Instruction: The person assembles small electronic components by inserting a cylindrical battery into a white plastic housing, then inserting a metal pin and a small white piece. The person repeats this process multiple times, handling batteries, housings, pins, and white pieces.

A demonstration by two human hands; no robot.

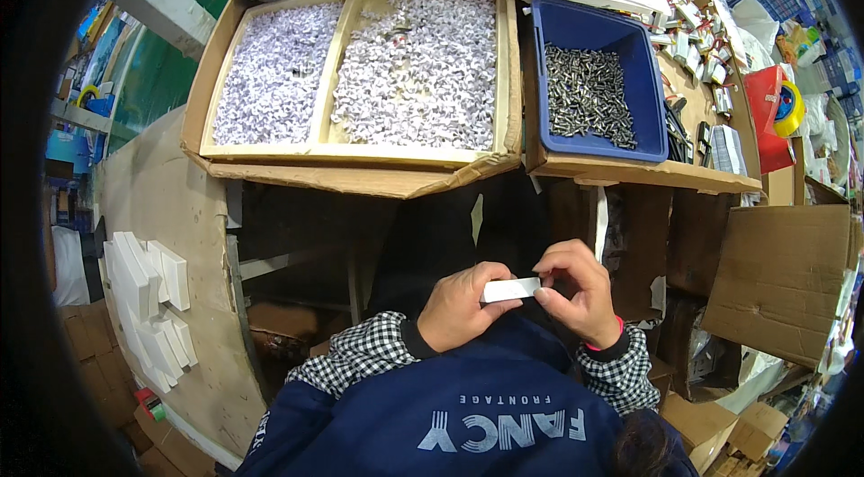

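Note:
A small white box (pixel 513 289) is held over my lap, its long side running left to right. My left hand (pixel 453 308) is closed around its left part, thumb on the near side and fingers on the far side. My right hand (pixel 585 290) is at the box's right end, with the fingers curled and the thumb and forefinger pinching its edge. Whether a small part sits between those fingertips is too small to tell. Both forearms, in black-and-white checked sleeves, come up from below.
Ahead, a two-part tray (pixel 360 153) holds many small white pieces. Beside it, a blue bin (pixel 652 72) contains small metal pieces. White boxes (pixel 148 306) lie on the left board (pixel 202 297). Cardboard boxes (pixel 778 270) and yellow tape (pixel 789 108) are at right.

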